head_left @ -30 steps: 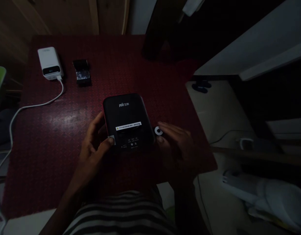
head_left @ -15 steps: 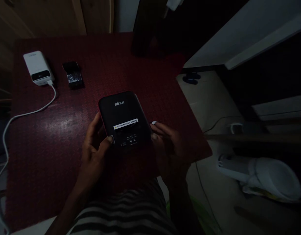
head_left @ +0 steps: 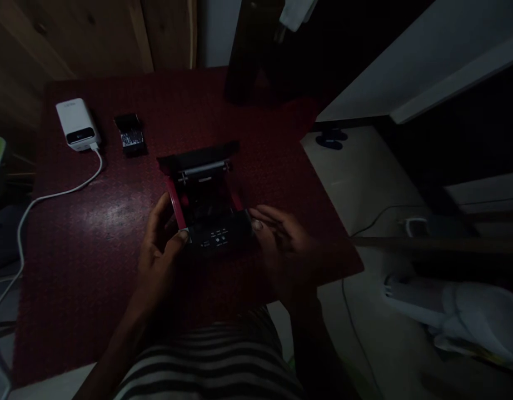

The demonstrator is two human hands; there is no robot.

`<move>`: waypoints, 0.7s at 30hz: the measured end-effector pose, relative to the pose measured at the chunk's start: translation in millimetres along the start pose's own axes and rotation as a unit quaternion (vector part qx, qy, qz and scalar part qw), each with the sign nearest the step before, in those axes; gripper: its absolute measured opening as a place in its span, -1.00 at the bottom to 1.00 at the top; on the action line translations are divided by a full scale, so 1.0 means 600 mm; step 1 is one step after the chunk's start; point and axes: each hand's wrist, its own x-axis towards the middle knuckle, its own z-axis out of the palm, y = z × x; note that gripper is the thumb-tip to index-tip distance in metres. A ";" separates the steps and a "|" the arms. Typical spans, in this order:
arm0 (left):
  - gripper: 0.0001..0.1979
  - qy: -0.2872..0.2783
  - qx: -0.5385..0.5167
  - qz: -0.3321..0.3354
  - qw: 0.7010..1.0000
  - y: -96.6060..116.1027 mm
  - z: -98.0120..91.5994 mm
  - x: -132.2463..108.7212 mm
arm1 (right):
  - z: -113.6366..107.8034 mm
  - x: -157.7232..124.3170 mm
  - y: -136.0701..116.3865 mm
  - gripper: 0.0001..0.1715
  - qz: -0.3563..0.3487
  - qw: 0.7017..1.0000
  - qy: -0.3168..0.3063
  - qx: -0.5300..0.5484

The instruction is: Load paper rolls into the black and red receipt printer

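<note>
A small black portable printer (head_left: pixel 217 238) with red sides sits on the red table in front of me. Its lid (head_left: pixel 198 158) is raised, tilted back at the far side, and shows a light roller across its underside. The inside is too dark to make out. My left hand (head_left: pixel 160 244) holds the near left corner, thumb on top and fingers curled along the side. On the near right corner, my right hand (head_left: pixel 277 239) grips with thumb and fingers.
A white power bank (head_left: pixel 76 122) with a plugged-in white cable (head_left: pixel 64 191) lies at the back left of the red table (head_left: pixel 93 278). Beside it is a small dark, shiny item (head_left: pixel 130 134). Slippers (head_left: pixel 331 139) and a dark cord (head_left: pixel 352 316) are on the floor at right.
The printer's lid has swung from closed to raised, baring the inside. Both hands keep their hold on its sides. The view has shifted slightly.
</note>
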 end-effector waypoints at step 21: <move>-0.34 0.045 0.082 0.085 0.992 -0.050 0.003 -0.009 | 0.104 0.188 -0.080 -0.68 -0.293 0.798 -0.435 -0.297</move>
